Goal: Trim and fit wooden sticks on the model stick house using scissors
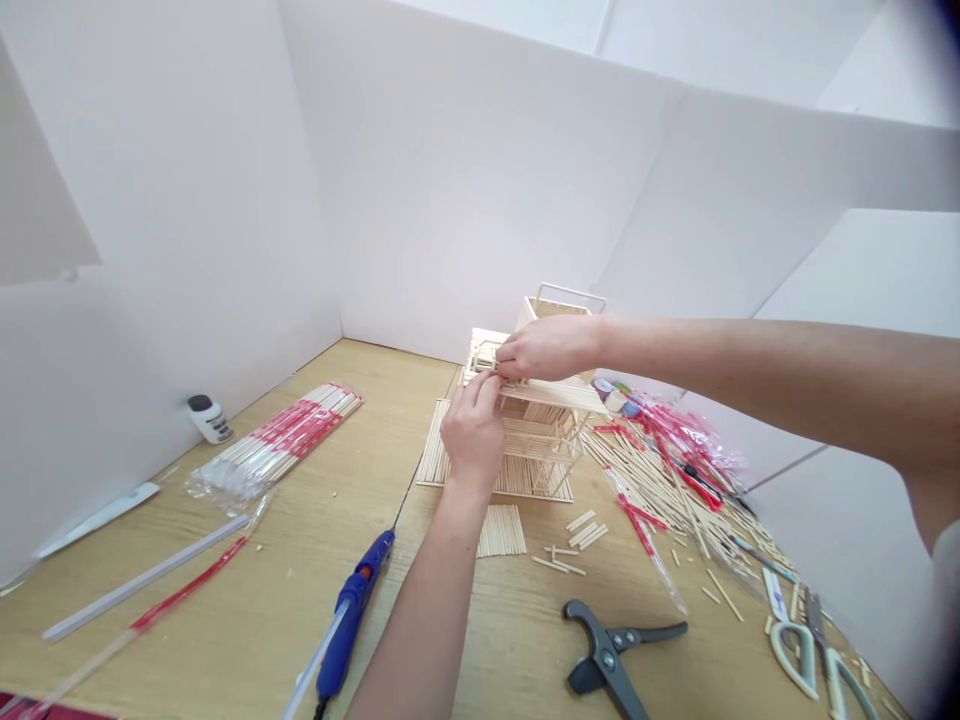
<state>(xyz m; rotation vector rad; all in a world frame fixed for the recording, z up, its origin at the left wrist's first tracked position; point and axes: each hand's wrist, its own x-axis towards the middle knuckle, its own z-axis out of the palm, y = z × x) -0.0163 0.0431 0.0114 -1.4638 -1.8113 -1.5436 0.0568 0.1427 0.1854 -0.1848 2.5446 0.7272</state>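
A small model house [540,435] built of thin wooden sticks stands on a slatted stick base [433,455] on the table. My left hand [475,425] comes up from below, its fingers bent and closed at the front edge of the upper floor. Reaching in from the right, my right hand [551,348] has its fingers pinched together just above the left fingertips. Whatever the two hands grip is hidden by the fingers. A small stick frame [485,353] is beside the right fingertips on the upper floor. In front of the base lies a flat panel of sticks [501,530].
Cut stick pieces [587,530], a grey cutter [607,655] and scissors [795,650] lie in front and right. Loose sticks [645,475] and wrappers spread at right. Leftward are a blue glue gun [352,620], packed sticks [289,430] and a bottle [210,420].
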